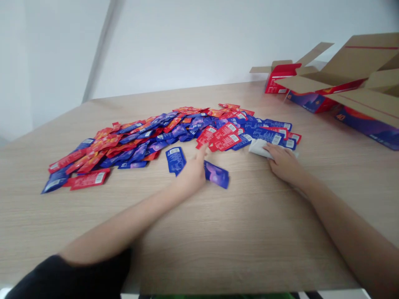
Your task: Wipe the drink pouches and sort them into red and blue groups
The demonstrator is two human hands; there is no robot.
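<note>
A wide, pale wood-grain bench [249,241] carries a low, sprawling heap of flat, glossy red and blue pouches [156,137], spread from near the left edge across the middle, short of the far edge. From where I stand, the heap looks apt to slip: the pouches overlap loosely, so a nudge from either of the hands could send several sliding toward the near edge. A flat blue pouch with a purple picture [217,175] and a dark-blue pouch with a white label [175,160] lie in front of the heap, partly covered by the person's left hand [192,168], and a careless sweep of that hand could drag both askew. The folded white cloth or tissue [259,148] at the heap's right end might snag the blue pouches just beside it and shift them. Toward the far right corner, a small upright red carton [276,83] and two larger blue-and-red cardboard boxes [307,99] stand with flaps spread wide; a raised right arm could catch one. The left arm reaches in diagonally from the near left, its index finger extended toward the red pouches; whether the other fingers grip anything, I cannot tell. The right arm slants in from the near right corner, its right hand [285,164] palm down over the white material, fingers slightly bent; pinching or merely pressing, I cannot say.
</note>
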